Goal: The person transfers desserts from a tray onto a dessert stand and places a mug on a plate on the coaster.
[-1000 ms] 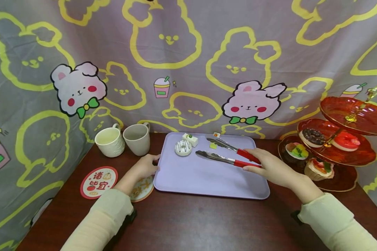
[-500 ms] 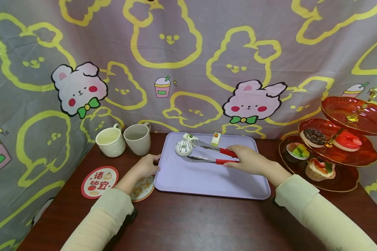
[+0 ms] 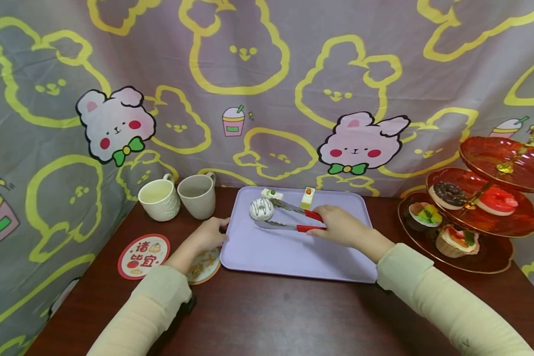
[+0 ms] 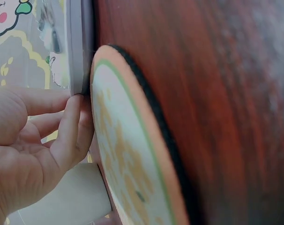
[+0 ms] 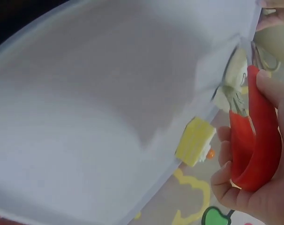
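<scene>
My right hand (image 3: 341, 226) holds metal tongs with red handles (image 3: 310, 228) over the lavender tray (image 3: 267, 257). The tongs are spread, their tips at the right side of a white donut (image 3: 261, 209) with dark drizzle; whether they touch it I cannot tell. Behind the donut lies a white cake piece (image 3: 270, 192) with a green topping, partly hidden by the upper tong arm. A yellow and white cake slice (image 5: 195, 142) with an orange topping sits at the tray's back edge. My left hand (image 4: 36, 145) pinches the tray's left rim between thumb and fingers.
Two cream mugs, a left mug (image 3: 159, 200) and a right mug (image 3: 198, 197), stand left of the tray. A red-rimmed coaster (image 3: 144, 256) and a second coaster (image 4: 128, 154) lie nearby. On the right, a tiered red stand (image 3: 527, 217) bears donuts and cupcakes.
My right hand has moved left with the tongs, bringing their tips from the tray's middle to the donut. My left hand stays on the rim.
</scene>
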Demonstrator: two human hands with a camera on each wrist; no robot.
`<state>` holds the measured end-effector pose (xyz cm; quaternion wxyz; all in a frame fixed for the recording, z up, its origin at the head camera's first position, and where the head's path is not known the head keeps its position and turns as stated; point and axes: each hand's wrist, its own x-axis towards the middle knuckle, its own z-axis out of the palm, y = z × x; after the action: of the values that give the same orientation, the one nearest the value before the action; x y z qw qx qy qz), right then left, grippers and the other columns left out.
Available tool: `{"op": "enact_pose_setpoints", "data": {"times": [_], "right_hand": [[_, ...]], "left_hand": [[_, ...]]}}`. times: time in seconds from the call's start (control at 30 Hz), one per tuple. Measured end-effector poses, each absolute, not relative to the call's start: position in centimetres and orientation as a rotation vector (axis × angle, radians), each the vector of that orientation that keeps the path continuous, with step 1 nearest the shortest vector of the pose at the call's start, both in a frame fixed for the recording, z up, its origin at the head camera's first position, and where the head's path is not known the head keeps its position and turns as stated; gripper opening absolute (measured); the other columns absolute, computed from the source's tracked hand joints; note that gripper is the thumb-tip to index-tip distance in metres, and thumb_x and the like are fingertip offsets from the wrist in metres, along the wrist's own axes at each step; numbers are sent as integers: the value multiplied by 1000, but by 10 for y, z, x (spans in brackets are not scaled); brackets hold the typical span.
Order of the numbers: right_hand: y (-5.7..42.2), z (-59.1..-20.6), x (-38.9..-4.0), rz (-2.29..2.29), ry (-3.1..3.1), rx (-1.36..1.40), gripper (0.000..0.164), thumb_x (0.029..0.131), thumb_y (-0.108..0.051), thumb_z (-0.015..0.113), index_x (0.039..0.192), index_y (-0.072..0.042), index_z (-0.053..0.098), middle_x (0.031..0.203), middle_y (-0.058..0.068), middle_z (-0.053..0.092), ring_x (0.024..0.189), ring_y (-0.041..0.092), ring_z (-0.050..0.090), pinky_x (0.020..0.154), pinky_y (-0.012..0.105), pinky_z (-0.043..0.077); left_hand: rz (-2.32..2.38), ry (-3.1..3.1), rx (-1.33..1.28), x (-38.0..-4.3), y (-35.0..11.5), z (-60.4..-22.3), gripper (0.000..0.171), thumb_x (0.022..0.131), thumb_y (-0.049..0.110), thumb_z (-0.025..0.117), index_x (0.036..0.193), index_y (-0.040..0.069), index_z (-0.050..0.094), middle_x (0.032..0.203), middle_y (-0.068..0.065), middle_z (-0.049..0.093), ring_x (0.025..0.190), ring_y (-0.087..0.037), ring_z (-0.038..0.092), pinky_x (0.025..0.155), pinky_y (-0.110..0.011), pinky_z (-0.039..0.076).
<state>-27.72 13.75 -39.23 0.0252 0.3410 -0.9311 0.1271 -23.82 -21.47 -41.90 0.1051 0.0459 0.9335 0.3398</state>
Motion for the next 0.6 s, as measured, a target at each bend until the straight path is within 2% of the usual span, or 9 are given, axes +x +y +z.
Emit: {"op": "enact_pose_setpoints", "data": {"times": [0.3,0.4,0.6], "right_hand": [[115,-393,-278,364,-3008,966,60,91,-36,77,124,10,58,102,17,63,92,33,62,88,51,52],[108,-392,-277,349,-3017,962,57,93,-36,76,122,9,56,98,16,62,90,34,63,86,52,52],[101,-394,-272,350,-2983,964,52,93,-31,76,122,9,56,97,15,63,86,32,63,83,50,53]], "left_hand": [[963,2771,146,-241,-214,-418,59,89,-5,63,146,-12,47,118,-29,66,66,-18,65,63,-27,51],[954,2782,150,-241,-215,-418,59,89,-5,63,145,-12,47,111,-27,68,66,-18,65,62,-26,51],[959,2773,159,-241,-217,-418,59,88,-5,63,145,-12,48,111,-26,69,67,-17,65,63,-26,51]]}}
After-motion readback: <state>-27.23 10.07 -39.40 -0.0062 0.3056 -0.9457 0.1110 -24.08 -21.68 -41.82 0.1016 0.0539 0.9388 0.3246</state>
